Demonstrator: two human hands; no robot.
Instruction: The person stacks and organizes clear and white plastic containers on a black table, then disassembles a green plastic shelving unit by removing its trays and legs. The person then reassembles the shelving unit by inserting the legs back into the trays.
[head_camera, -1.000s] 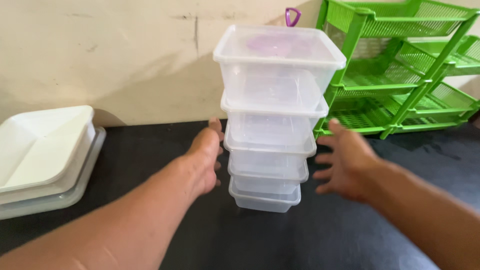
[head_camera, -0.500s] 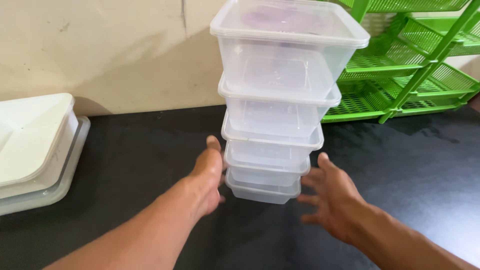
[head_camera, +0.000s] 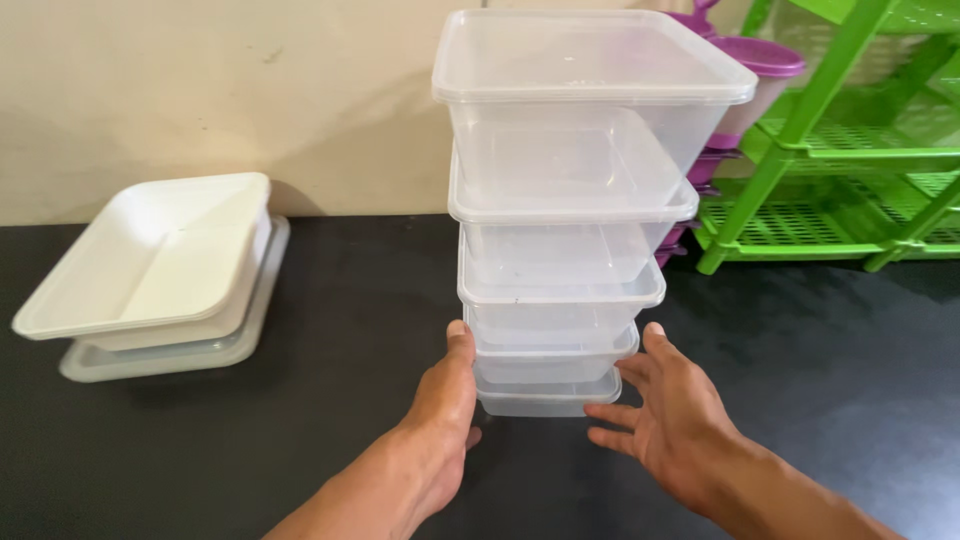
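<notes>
Two open hands flank a stack of clear containers (head_camera: 560, 250) on the black tabletop (head_camera: 350, 300): left hand (head_camera: 440, 410) touching the base, right hand (head_camera: 670, 420) beside it, fingers spread, gripping nothing. The tall stack could topple if nudged unevenly. Five containers; two white trays (head_camera: 160, 270) left.

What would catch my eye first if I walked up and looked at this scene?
Most likely the tall stack of clear plastic containers in the middle of the black table, with a lid on top. The left hand and the right hand flank its base, open, at the lowest tubs. Next, the bright green rack at the back right, and the white trays piled at the left by the wall.
</notes>
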